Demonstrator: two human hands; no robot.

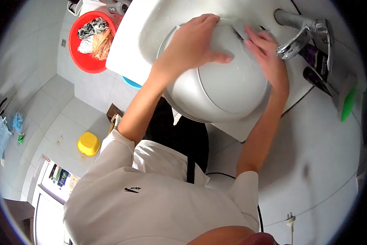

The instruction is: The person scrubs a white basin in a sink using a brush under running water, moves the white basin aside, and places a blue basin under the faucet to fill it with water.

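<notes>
Pale grey, our basin (234, 87) sits over the white sink (132, 45); our left hand (191, 45) rests on it, grip spread; we cannot tell whether our blurred right hand (269, 55) has its grip closed.

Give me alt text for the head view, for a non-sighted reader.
A person's left hand rests on a large pale rounded vessel over a white sink; the right hand, blurred, is beside the chrome faucet. A red basin holding cloths shows at the picture's upper left.
</notes>
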